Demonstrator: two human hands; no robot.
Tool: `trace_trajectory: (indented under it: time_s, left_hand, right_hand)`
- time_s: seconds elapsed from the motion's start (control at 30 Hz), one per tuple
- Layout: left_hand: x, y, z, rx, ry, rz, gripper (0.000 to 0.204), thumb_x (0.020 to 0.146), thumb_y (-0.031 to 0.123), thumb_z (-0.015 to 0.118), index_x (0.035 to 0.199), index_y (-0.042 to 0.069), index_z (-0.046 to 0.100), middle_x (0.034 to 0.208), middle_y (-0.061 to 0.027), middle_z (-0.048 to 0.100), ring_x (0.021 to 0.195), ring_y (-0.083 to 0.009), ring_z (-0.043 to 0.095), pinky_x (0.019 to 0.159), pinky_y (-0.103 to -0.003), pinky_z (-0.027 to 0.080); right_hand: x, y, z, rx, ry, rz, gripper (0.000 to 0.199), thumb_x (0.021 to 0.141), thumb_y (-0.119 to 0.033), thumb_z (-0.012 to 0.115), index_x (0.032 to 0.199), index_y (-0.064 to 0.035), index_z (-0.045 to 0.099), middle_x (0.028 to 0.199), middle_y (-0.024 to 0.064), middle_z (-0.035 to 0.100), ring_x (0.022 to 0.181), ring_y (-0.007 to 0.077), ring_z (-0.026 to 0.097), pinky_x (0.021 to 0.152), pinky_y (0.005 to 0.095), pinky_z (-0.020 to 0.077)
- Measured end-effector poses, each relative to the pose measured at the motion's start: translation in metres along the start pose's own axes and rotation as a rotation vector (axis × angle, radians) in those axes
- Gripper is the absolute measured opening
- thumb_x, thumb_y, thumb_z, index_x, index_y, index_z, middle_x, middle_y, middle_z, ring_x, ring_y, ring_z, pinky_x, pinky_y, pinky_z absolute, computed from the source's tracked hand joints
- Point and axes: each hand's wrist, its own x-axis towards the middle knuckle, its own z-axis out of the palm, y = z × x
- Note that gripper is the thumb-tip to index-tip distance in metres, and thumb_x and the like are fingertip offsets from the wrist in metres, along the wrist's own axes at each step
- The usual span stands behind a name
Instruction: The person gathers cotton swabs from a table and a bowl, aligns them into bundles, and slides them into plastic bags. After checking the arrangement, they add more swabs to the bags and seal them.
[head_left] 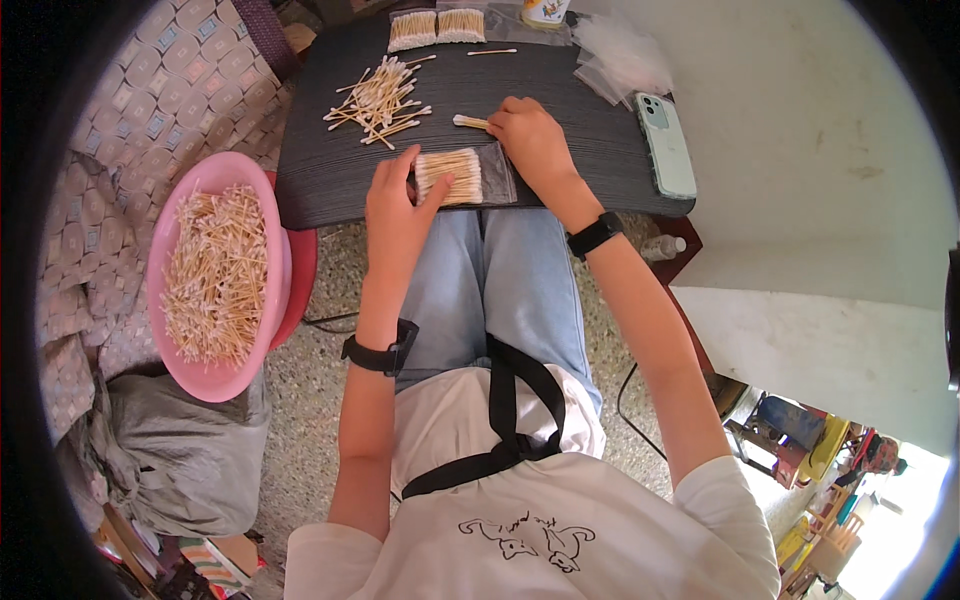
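Observation:
My left hand [397, 200] grips the left end of a clear plastic bag packed with cotton swabs [450, 176], thumb over its front and fingers behind. The bag lies at the table's near edge, its unfilled end [497, 172] reaching right. Just beyond it, my right hand [525, 135] pinches a small bundle of cotton swabs [471, 122], white tips pointing left. A loose pile of cotton swabs [383, 97] lies on the table to the left of this bundle.
On the dark table [310, 180], two filled swab bags [437, 28] lie at the far edge near a single swab [492, 51] and a cup [545, 12]. Clear bags [625, 58] and a phone [665, 145] are at right. A pink basin [277, 300] of swabs stands left.

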Motion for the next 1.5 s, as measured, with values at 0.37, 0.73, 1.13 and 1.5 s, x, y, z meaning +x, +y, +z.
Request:
trace_trajectory:
  time_s: [0.37, 0.73, 1.13, 1.5]
  left_hand:
    - [0.002, -0.005, -0.004, 0.144, 0.226, 0.258, 0.040, 0.085, 0.025, 0.066, 0.118, 0.004, 0.055, 0.114, -0.0150, 0.053, 0.108, -0.0341, 0.046, 0.093, -0.043, 0.039]
    - [-0.001, 0.005, -0.008, -0.021, 0.157, 0.251, 0.021, 0.085, 0.011, 0.060, 0.106, 0.006, 0.060, 0.108, -0.0100, 0.059, 0.105, -0.0285, 0.050, 0.093, -0.039, 0.037]
    - [-0.005, 0.042, 0.010, -0.984, -0.148, -0.245, 0.045, 0.086, 0.016, 0.068, 0.126, 0.000, 0.052, 0.106, -0.0090, 0.058, 0.076, -0.0076, 0.059, 0.062, -0.020, 0.045]
    - [-0.018, 0.040, 0.002, -0.590, -0.164, -0.187, 0.018, 0.083, 0.016, 0.072, 0.092, 0.001, 0.071, 0.079, -0.0029, 0.064, 0.057, -0.0031, 0.054, 0.048, -0.018, 0.042]
  right_hand:
    - [-0.009, 0.000, 0.006, -0.241, 0.056, -0.087, 0.004, 0.074, -0.005, 0.059, 0.078, -0.0041, 0.060, 0.083, 0.0101, 0.060, 0.084, 0.0245, 0.059, 0.075, 0.0328, 0.0513]
    - [-0.022, 0.012, 0.002, -0.173, 0.119, -0.034, 0.006, 0.083, -0.007, 0.057, 0.085, -0.0023, 0.060, 0.082, 0.0116, 0.058, 0.083, 0.0276, 0.057, 0.073, 0.0360, 0.0492]
    - [-0.058, -0.052, -0.074, 1.219, -0.112, 0.616, 0.020, 0.090, -0.017, 0.063, 0.096, 0.0021, 0.067, 0.076, 0.0003, 0.060, 0.068, 0.0056, 0.052, 0.061, 0.0221, 0.0425]
    - [-0.077, -0.075, -0.074, 1.499, -0.425, 0.744, 0.026, 0.091, -0.022, 0.062, 0.099, 0.0020, 0.066, 0.081, 0.0023, 0.062, 0.071, 0.0075, 0.056, 0.066, 0.0221, 0.0463]
